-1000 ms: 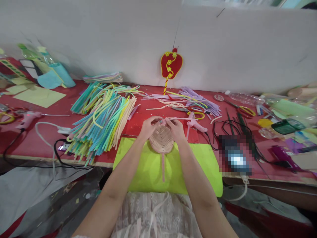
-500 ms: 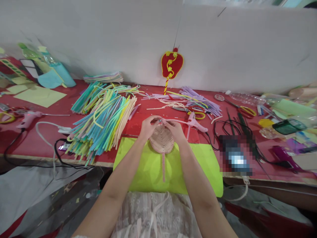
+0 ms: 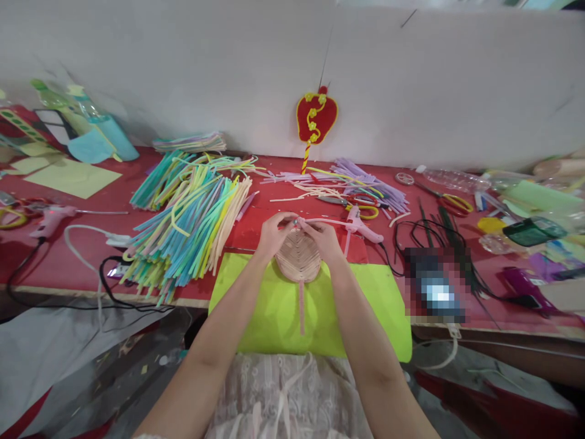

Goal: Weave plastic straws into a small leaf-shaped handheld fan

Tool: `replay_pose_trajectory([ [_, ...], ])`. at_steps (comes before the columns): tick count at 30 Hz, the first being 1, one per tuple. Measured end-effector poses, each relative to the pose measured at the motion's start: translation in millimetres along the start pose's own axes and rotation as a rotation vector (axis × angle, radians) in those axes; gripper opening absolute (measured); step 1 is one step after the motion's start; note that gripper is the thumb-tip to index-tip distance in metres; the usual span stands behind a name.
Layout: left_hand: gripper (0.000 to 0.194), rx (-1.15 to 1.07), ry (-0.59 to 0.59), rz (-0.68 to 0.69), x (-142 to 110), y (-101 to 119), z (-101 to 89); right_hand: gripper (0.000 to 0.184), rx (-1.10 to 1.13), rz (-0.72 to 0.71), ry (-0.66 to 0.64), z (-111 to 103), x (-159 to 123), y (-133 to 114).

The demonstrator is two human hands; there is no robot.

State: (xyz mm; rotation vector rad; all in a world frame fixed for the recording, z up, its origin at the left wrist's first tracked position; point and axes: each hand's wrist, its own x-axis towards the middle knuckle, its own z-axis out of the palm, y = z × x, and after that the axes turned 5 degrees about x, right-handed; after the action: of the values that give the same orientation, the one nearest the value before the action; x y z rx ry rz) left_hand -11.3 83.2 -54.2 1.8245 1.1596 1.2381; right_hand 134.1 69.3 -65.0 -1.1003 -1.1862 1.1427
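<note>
A pale pink woven leaf-shaped piece [image 3: 298, 261] with a thin stem lies on a lime-green sheet [image 3: 365, 317] at the table's near edge. My left hand [image 3: 273, 234] grips the piece's upper left edge, fingers curled closed. At the top right my right hand [image 3: 324, 239] pinches it, where a thin pink strip [image 3: 326, 222] runs off to the right. Both hands meet at the piece's top tip.
A large pile of pastel straws [image 3: 192, 219] lies to the left, purple and pink strips [image 3: 361, 183] behind. Pink glue gun [image 3: 361, 227], yellow-handled scissors [image 3: 450, 201], black cables [image 3: 411, 238], a second glue gun [image 3: 50, 218], and a red heart ornament [image 3: 316, 119] on the wall.
The hands have barely shifted; the fingers work slightly at the top of the woven piece and the pink strip sits a little higher on the right.
</note>
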Motion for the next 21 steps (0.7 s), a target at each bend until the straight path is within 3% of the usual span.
replay_pose_trajectory([
  [6, 0.022, 0.069, -0.036, 0.032, -1, 3, -1.3, 0.035, 0.007, 0.025, 0.008, -3, 1, 1],
  [15, 0.022, 0.310, -0.083, 0.230, 0, -2, -5.0, 0.032, 0.012, 0.051, -0.011, -7, -1, -4],
  [21, 0.024, 0.333, -0.116, 0.256, 0, -2, -6.5, 0.032, 0.013, 0.066, -0.024, -11, -1, -3],
])
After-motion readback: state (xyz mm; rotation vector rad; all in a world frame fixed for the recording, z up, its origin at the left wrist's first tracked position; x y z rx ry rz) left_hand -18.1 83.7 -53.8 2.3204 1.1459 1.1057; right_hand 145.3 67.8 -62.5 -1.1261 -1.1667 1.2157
